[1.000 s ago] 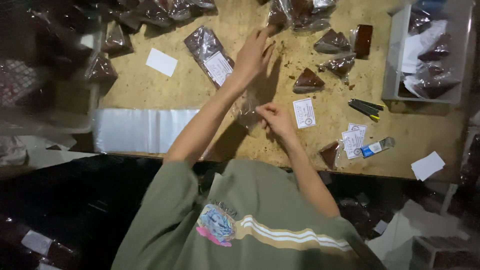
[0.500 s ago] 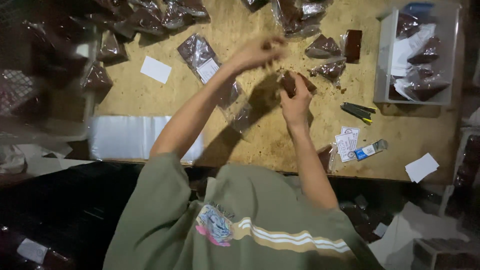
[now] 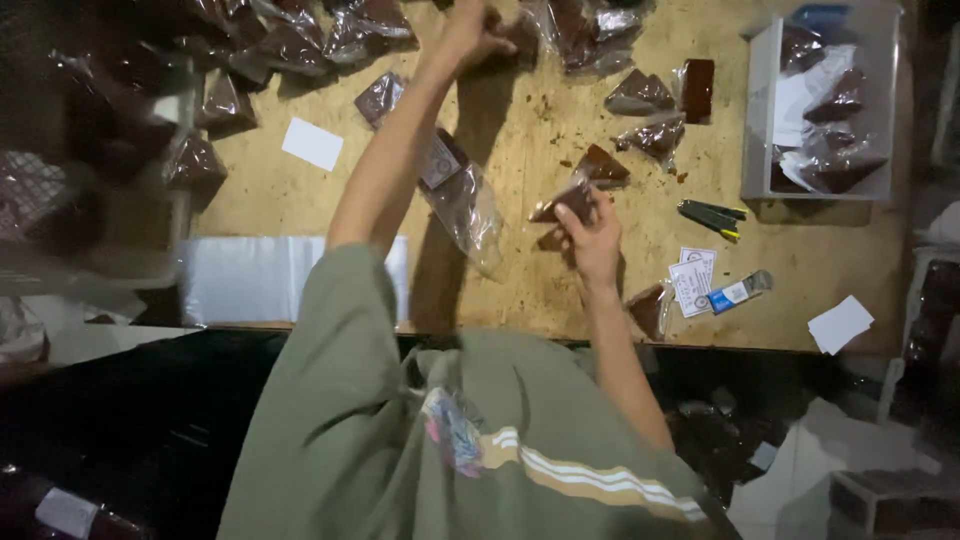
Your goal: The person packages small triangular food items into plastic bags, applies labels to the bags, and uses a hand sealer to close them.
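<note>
Head view, right hand: the right hand [image 3: 592,238] sits at the middle of the desk [image 3: 520,110], fingers pinched on a brown wedge in a clear wrapper [image 3: 566,203].
Head view, left hand: the left hand [image 3: 470,30] is stretched to twelve o'clock, curled into a fist near the packed bags [image 3: 585,25]; what it holds, if anything, I cannot tell.
Long clear bag: the long clear bag [image 3: 465,200] lies loose just at nine o'clock of the wedge, under the left forearm.
Risk, slip: the pinch looks light, so the wedge could drop.
Risk, sweep: the forearm could drag the bag off the near edge.
Risk, mess: crumbs on the desk could foul the white card [image 3: 312,144].
</note>
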